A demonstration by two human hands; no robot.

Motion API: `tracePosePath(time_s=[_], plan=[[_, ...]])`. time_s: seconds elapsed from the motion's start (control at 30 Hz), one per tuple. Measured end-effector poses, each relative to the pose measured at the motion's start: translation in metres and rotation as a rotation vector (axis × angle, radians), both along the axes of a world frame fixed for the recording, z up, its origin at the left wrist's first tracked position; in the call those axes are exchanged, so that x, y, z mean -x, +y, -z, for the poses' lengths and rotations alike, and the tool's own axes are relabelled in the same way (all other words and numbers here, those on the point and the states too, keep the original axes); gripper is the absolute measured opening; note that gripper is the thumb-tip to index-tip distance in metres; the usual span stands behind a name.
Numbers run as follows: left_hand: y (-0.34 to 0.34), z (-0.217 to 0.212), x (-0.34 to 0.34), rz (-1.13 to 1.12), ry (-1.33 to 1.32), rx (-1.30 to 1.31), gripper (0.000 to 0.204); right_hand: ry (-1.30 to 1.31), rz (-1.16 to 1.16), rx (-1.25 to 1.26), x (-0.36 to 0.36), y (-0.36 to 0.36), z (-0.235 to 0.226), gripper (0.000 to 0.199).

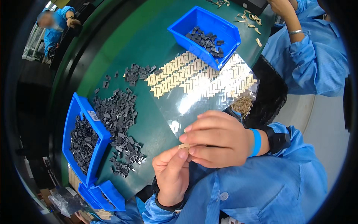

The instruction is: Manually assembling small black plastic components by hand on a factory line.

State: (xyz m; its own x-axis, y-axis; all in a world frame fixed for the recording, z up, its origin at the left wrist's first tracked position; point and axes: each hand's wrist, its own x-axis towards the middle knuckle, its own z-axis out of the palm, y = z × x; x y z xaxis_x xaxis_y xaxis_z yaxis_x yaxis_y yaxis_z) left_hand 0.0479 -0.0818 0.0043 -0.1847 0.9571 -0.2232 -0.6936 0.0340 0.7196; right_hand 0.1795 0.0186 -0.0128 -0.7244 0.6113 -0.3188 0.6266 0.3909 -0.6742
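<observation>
A small beige piece point(184, 146) sits between the fingertips of both my hands, in front of my body. My left hand point(172, 175) pinches it from below, thumb on top. From the right, my right hand point(222, 140) closes thumb and fingers on its edge. Whether a dark part lies under the piece is hidden by the fingers. Beyond my hands lies a clear sheet point(173, 108) carrying rows of interlocking beige pieces point(167, 80). Left of the sheet, many small dark grey blocks point(119, 112) are heaped loose on the green table point(149, 119).
A blue bin point(186, 39) with dark blocks stands at the sheet's far edge. Another blue bin point(102, 140), full of dark blocks, is at the left, smaller blue bins point(113, 194) below it. Brown scraps point(242, 105) are piled right. A co-worker's sleeve point(317, 56) is at the far right.
</observation>
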Motion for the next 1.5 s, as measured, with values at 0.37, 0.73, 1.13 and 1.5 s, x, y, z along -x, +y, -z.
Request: tracePosePath(time_s=[0.37, 0.73, 1.13, 1.5], plan=[[-0.009, 0.001, 0.006, 0.107, 0.491, 0.057, 0.012, -0.085, 0.076, -0.076, -0.008, 0.003, 0.001, 0.01], [-0.002, 0.005, -0.006, -0.16, 0.807, 0.037, 0.016, -0.165, 0.062, -0.205, -0.003, 0.002, 0.007, 0.01], [0.006, 0.004, 0.003, 0.001, 1.228, -0.118, 0.008, -0.276, 0.088, -0.332, -0.009, 0.011, 0.005, 0.01], [0.001, 0.005, 0.02, 0.025, 0.256, 0.111, 0.016, -0.382, 0.04, -0.508, -0.102, 0.043, -0.015, 0.011]])
